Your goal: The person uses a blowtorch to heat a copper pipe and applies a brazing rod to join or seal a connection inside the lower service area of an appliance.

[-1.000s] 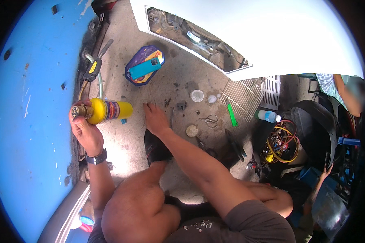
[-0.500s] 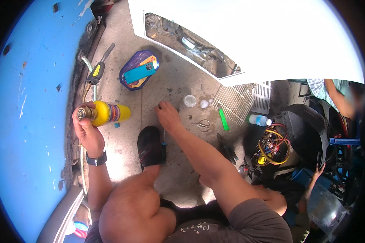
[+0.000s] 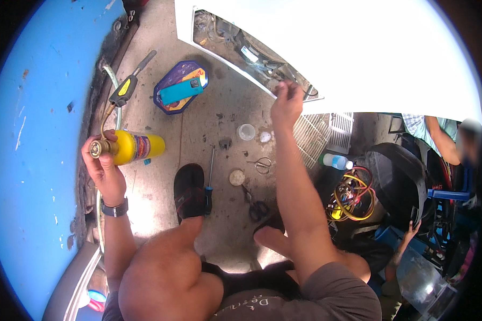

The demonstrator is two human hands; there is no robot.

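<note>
My left hand (image 3: 104, 163) grips a yellow gas cylinder (image 3: 134, 145) by its brass top, holding it sideways beside the blue wall (image 3: 43, 144); a torch handle (image 3: 122, 92) on a bent tube rises above it. My right hand (image 3: 286, 107) is raised at the lower edge of an opening (image 3: 235, 45) in a white appliance (image 3: 369, 48), fingers loosely bent and apart; whether they touch it I cannot tell. A teal phone (image 3: 177, 94) lies on a purple lid or tray (image 3: 172, 108). Below are a screwdriver (image 3: 209, 190), scissors (image 3: 262, 165) and a small clear cup (image 3: 246, 132).
Wire racks (image 3: 310, 134), a water bottle (image 3: 337, 161), coiled hoses (image 3: 353, 206) and a black bag-like object (image 3: 391, 176) lie on the right. My legs and shod foot (image 3: 189, 192) are below. Another person's arm (image 3: 442, 142) shows at the upper right, another hand (image 3: 411, 230) lower right.
My right hand has risen from low over the floor to the white appliance's opening. My left hand, still holding the cylinder, has shifted slightly left in the view.
</note>
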